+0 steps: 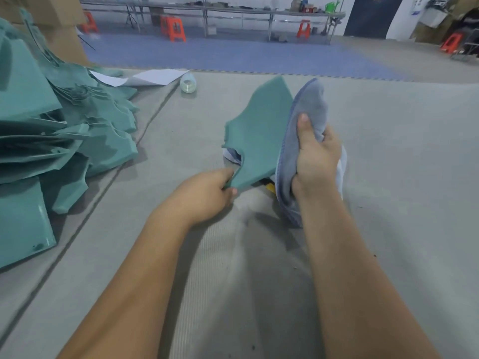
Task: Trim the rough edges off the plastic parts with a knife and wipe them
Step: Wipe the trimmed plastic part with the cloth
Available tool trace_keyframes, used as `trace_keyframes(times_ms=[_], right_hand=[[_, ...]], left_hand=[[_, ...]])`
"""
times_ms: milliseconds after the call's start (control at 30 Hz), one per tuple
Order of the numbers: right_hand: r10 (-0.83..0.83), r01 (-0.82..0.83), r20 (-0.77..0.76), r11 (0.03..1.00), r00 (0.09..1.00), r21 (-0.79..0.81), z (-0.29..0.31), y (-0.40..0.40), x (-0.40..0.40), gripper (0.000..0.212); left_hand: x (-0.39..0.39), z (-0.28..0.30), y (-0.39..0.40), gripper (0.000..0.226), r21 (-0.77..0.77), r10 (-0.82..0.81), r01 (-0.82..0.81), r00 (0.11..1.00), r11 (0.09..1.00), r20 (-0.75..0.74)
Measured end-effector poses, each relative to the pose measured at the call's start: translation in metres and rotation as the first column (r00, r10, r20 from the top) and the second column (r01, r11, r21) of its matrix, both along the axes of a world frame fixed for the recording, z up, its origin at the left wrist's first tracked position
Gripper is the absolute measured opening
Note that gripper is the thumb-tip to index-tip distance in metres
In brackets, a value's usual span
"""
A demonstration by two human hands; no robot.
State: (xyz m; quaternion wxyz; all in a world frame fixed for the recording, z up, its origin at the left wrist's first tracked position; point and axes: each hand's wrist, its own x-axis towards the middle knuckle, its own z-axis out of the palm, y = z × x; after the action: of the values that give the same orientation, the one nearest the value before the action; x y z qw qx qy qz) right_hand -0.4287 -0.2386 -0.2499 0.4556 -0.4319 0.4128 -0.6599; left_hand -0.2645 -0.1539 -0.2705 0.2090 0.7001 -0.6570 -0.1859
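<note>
A flat teal plastic part [259, 130] is held up on edge above the grey mat. My left hand [207, 195] pinches its near lower corner. My right hand [315, 156] grips a blue-grey cloth [308, 104] that is folded over the part's right edge, thumb pointing up on the cloth. Under the part a small yellow object [270, 187] lies on the mat, mostly hidden; I cannot tell whether it is the knife. Beside it, a bit of white material [230, 154] shows under the part's left edge.
A large heap of teal plastic parts [64, 130] fills the left side. White paper sheets [145, 77] and a clear bottle [188, 82] lie at the mat's far edge. Orange stools [173, 28] and a long metal workbench [233, 10] stand far behind.
</note>
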Motion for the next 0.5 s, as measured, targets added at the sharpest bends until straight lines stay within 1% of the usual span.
trace_keyframes(times_ms=[33, 100, 167, 200, 267, 333, 400, 433, 500], right_hand=[[0.043, -0.043, -0.015, 0.999, 0.999, 0.006, -0.001, 0.002, 0.003, 0.025], [0.145, -0.144, 0.081, 0.989, 0.986, -0.013, -0.002, 0.003, 0.005, 0.024], [0.161, -0.159, 0.169, 0.987, 0.972, -0.024, -0.003, 0.003, 0.006, 0.026], [0.161, -0.160, 0.206, 0.987, 0.965, -0.021, -0.005, 0.002, 0.009, 0.027], [0.171, -0.182, 0.258, 0.983, 0.951, 0.018, -0.010, 0.004, 0.018, 0.027], [0.180, -0.199, 0.230, 0.978, 0.956, 0.061, -0.015, 0.007, 0.030, 0.021], [0.222, -0.230, 0.161, 0.973, 0.962, 0.035, -0.018, 0.011, 0.039, 0.009], [0.245, -0.249, 0.123, 0.968, 0.962, 0.020, -0.020, 0.012, 0.042, 0.011], [0.269, -0.270, 0.046, 0.963, 0.962, -0.004, -0.021, 0.013, 0.044, 0.022]], left_hand=[[0.001, -0.003, 0.000, 0.026, -0.061, 0.028, -0.031, 0.998, 0.998, -0.048], [0.003, -0.007, -0.002, 0.030, -0.134, 0.084, -0.108, 0.981, 0.985, -0.175], [0.002, -0.008, -0.005, 0.035, -0.120, 0.096, -0.137, 0.949, 0.983, -0.300], [0.000, -0.009, -0.006, 0.036, -0.106, 0.089, -0.132, 0.937, 0.986, -0.337], [-0.007, -0.011, -0.009, 0.030, -0.089, 0.072, -0.122, 0.900, 0.989, -0.430], [-0.017, -0.012, -0.011, 0.020, -0.079, 0.062, -0.125, 0.834, 0.989, -0.548], [-0.023, -0.013, -0.012, 0.019, -0.103, 0.062, -0.144, 0.826, 0.984, -0.560], [-0.023, -0.015, -0.012, 0.018, -0.123, 0.071, -0.165, 0.832, 0.979, -0.551], [-0.021, -0.016, -0.013, 0.016, -0.151, 0.106, -0.212, 0.849, 0.966, -0.517]])
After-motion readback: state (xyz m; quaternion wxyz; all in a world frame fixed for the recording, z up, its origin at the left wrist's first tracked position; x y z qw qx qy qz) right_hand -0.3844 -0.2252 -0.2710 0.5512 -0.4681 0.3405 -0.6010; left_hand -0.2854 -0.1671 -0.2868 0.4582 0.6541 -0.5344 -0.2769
